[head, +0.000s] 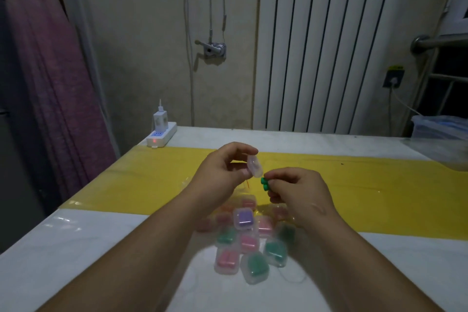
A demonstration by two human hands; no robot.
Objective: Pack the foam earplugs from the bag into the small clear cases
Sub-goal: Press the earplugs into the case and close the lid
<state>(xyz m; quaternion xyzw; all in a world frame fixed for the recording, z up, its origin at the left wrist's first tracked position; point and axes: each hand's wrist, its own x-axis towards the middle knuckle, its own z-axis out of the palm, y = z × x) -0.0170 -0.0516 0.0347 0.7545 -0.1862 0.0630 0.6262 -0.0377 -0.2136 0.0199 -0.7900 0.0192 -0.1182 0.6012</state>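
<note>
My left hand (pixel 222 172) holds a small clear case (pixel 254 166) up above the table, pinched between thumb and fingers, its opening turned toward the right. My right hand (pixel 293 189) pinches two green foam earplugs (pixel 265 183) side by side, just right of and slightly below the case. Below my hands lies a heap of filled clear cases (pixel 249 240) holding pink, green and purple earplugs. A clear plastic bag (pixel 240 189) lies partly hidden under my hands.
The table has a white top (pixel 76 256) with a yellow strip (pixel 141 185) across it. A white power strip (pixel 162 138) with a plugged charger sits at the far left corner. A clear plastic container (pixel 440 132) stands at the far right. A radiator is behind.
</note>
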